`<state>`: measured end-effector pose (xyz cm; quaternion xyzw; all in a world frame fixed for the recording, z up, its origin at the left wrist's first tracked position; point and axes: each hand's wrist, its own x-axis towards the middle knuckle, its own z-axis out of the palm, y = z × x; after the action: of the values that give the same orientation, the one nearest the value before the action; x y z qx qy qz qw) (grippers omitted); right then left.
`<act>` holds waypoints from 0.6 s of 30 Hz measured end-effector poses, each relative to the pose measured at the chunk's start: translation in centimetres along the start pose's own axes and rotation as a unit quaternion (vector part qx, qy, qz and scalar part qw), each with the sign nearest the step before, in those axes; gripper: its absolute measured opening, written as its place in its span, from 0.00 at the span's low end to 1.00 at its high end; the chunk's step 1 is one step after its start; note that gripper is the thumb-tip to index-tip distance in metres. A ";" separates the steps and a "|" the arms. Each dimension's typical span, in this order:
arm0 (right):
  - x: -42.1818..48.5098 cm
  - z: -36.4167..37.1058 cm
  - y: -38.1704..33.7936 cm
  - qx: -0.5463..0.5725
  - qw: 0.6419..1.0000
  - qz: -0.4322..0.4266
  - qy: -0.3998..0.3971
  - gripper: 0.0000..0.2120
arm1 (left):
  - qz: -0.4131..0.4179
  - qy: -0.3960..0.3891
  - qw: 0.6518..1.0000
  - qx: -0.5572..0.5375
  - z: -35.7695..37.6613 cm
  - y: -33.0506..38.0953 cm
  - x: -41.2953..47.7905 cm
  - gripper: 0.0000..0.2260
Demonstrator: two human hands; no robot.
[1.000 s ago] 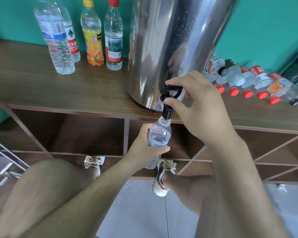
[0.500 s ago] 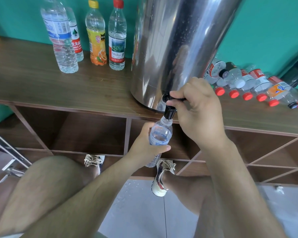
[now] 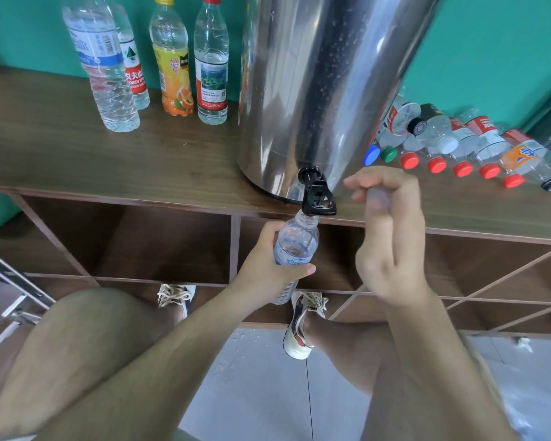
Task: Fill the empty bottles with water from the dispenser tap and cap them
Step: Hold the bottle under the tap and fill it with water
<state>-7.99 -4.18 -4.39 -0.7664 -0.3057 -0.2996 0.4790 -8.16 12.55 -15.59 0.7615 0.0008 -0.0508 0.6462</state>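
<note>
The left hand [image 3: 268, 268] grips the bottle [image 3: 295, 246] around its labelled middle, thumb across the front. It holds the bottle upright with the mouth just under the black tap [image 3: 317, 195] of the steel dispenser [image 3: 315, 90], above that hand. The right hand [image 3: 392, 237] hovers just beside the tap, apart from it. Its fingers are curled and blurred, so I cannot tell whether they pinch a cap. The bottle is thin clear plastic and will likely dent under a hard squeeze. With water inside it should grow heavier, and it may be slick. The middle, where the left hand sits, looks the safest hold and leaves the neck free for capping. Beyond the right hand, capped bottles [image 3: 477, 144] lie on the desk [image 3: 77, 160].
</note>
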 end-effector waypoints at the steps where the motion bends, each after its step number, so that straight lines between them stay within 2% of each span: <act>1: -0.1 0.0 0.2 0.010 0.999 0.026 0.024 0.15 | -0.003 -0.001 1.000 0.002 0.0 0.1 0.0 0.31; 5: -0.4 -0.1 1.4 0.021 0.994 0.092 0.061 0.15 | -0.006 0.001 1.000 0.006 0.1 0.4 0.0 0.31; 11: -0.5 -0.6 3.3 0.002 0.997 0.079 0.017 0.17 | -0.003 0.007 1.000 0.014 0.0 0.4 -0.1 0.31; 14: -0.6 -0.8 4.4 0.025 0.992 0.125 -0.002 0.19 | -0.005 0.007 1.000 0.013 0.0 0.5 0.0 0.31; 18: -0.2 -1.0 6.4 -0.037 0.979 0.200 0.000 0.17 | -0.003 0.005 1.000 0.021 0.0 0.5 0.0 0.31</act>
<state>-3.49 -7.45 -7.70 -0.8291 -0.1352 -0.2090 0.5006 -8.14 12.44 -15.11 0.7750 0.0055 -0.0489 0.6301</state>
